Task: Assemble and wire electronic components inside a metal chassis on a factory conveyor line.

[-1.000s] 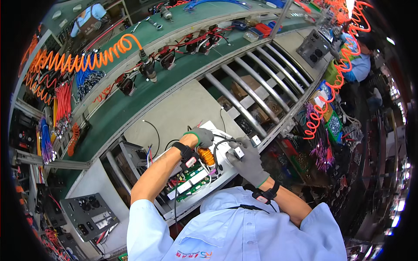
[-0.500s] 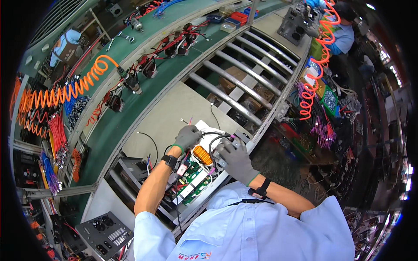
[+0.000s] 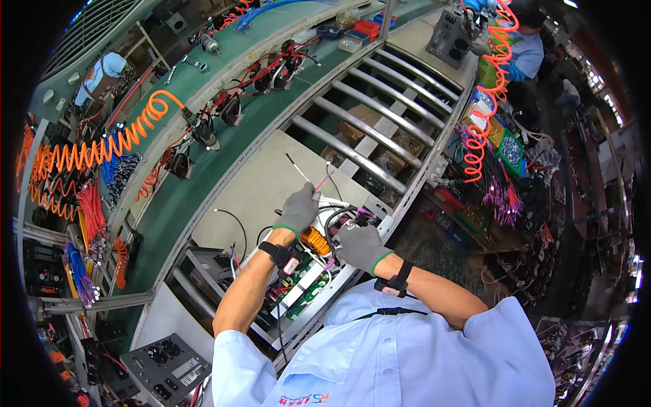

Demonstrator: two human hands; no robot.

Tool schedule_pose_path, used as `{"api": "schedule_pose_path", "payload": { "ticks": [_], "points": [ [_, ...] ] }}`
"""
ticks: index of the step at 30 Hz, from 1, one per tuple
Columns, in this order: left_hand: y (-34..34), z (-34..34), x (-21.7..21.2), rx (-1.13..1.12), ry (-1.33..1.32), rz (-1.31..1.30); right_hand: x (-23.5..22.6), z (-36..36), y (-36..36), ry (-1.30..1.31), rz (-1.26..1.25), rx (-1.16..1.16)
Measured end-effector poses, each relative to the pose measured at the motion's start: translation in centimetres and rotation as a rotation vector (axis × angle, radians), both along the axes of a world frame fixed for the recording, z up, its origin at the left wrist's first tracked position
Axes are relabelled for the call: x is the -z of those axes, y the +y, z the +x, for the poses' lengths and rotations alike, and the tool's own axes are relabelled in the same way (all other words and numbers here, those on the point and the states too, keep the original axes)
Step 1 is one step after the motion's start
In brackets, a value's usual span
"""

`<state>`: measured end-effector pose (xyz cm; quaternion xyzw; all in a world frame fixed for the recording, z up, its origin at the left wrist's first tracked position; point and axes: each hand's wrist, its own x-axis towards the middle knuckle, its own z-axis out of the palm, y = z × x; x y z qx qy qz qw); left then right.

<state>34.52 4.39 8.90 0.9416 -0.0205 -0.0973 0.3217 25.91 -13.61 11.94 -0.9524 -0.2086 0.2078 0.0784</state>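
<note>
In front of me lies an opened metal chassis [image 3: 344, 278] with a green circuit board [image 3: 314, 287], a long white strip and a copper-wound coil [image 3: 314, 240]. My gloved left hand [image 3: 298, 209] is above the coil, thumb and fingers closed on a thin white wire [image 3: 296, 167] with a dark tip. A pink wire [image 3: 324, 179] sticks up beside these fingers. My gloved right hand [image 3: 363, 245] is at the chassis's right side with bent fingers, by a looped black cable [image 3: 333, 216] with a purple end. What its fingertips grip is hidden.
A roller conveyor [image 3: 373, 129] runs away beyond the pale board [image 3: 271, 163]. An orange coiled hose [image 3: 102, 149] with a power screwdriver [image 3: 202, 129] hangs at left. Another grey housing [image 3: 166, 366] sits at lower left. A co-worker [image 3: 522, 54] stands at far right.
My left hand has moved away from me and a little right, and the white wire now stands up farther. My right hand has drawn slightly nearer me, its fingers more bent.
</note>
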Motion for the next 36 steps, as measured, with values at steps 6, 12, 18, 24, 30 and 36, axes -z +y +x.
{"api": "schedule_pose_path", "payload": {
  "ticks": [6,12,18,24,30,36],
  "points": [
    [1.5,-0.9,-0.3,0.14,0.158,-0.026,-0.9,0.2,0.7,0.095,-0.009,0.095],
    [2.5,-2.4,-1.7,0.214,0.017,0.499,-0.7,0.3,0.6,0.166,-0.026,0.024],
    [5.0,-1.5,-2.0,0.12,0.053,0.635,1.4,0.9,1.0,0.088,-0.144,-0.08],
    [3.7,-1.4,-0.3,0.282,0.077,-0.13,0.8,1.8,1.1,0.229,-0.124,-0.055],
    [1.9,-0.4,1.3,0.211,0.053,-0.132,1.2,2.4,0.2,0.21,-0.05,-0.032],
    [-1.9,1.8,-0.6,0.236,-0.097,-0.071,1.1,4.0,-2.1,0.314,-0.026,-0.093]
  ]
}}
